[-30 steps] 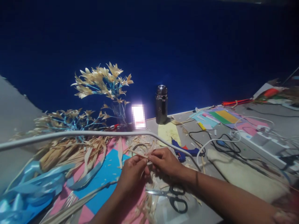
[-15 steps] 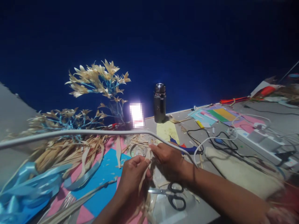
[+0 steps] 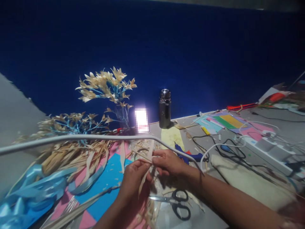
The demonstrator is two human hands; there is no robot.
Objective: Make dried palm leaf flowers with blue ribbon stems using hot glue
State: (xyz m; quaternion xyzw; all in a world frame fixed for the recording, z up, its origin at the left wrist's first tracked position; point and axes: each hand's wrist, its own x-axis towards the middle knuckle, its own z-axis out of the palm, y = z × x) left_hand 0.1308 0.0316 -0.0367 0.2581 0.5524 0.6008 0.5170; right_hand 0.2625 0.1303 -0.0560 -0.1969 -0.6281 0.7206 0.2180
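Note:
My left hand and my right hand meet over the table, both pinched on a pale dried leaf strip. The strip rises a little above my right fingers and hangs down below my left thumb. Black-handled scissors lie just under my right wrist. A heap of dried leaf strips and blue and pink paper sheets lie to the left of my hands.
A white cable runs across in front of a dried-leaf branch with blue stems. A dark metal flask, a bright phone screen, a blue glue gun, a power strip, coloured papers and blue ribbon are around.
My right hand has lifted the strip's upper end and both hands have come back together near the middle; the view has tilted slightly.

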